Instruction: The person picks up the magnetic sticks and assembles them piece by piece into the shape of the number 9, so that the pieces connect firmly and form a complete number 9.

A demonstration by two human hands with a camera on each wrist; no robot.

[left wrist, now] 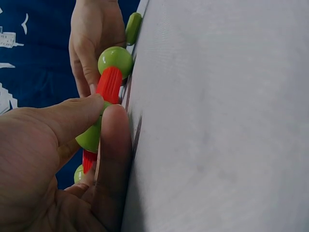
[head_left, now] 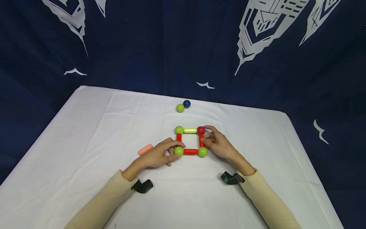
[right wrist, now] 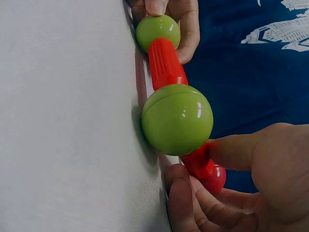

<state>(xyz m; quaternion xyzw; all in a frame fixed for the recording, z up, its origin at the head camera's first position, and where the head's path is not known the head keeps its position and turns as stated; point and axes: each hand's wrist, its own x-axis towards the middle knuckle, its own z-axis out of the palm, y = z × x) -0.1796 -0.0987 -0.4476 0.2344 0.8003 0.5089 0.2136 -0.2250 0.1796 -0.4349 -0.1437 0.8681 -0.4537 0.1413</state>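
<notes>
A square of balls and rods lies on the white table. Its corners are three green balls and a red ball (head_left: pixel 201 130); a yellow-green rod (head_left: pixel 190 130) forms the far side and red rods the others. My left hand (head_left: pixel 160 154) pinches the near-left green ball (head_left: pixel 178 151) between thumb and fingers, as the left wrist view shows closely. On the right side, my right hand (head_left: pixel 221 143) grips the red rod (right wrist: pixel 197 162) between thumb and fingers, its index fingertip by the red ball. The near-right green ball (right wrist: pixel 177 120) is untouched.
An orange rod (head_left: pixel 145 149) lies beside my left hand. Farther back, a loose green ball (head_left: pixel 180 108) and a dark blue ball (head_left: pixel 186 104) sit together. The left wrist view also has a green rod (left wrist: pixel 133 29) beyond my right hand. A dark blue curtain (head_left: pixel 128 57) hangs behind the table.
</notes>
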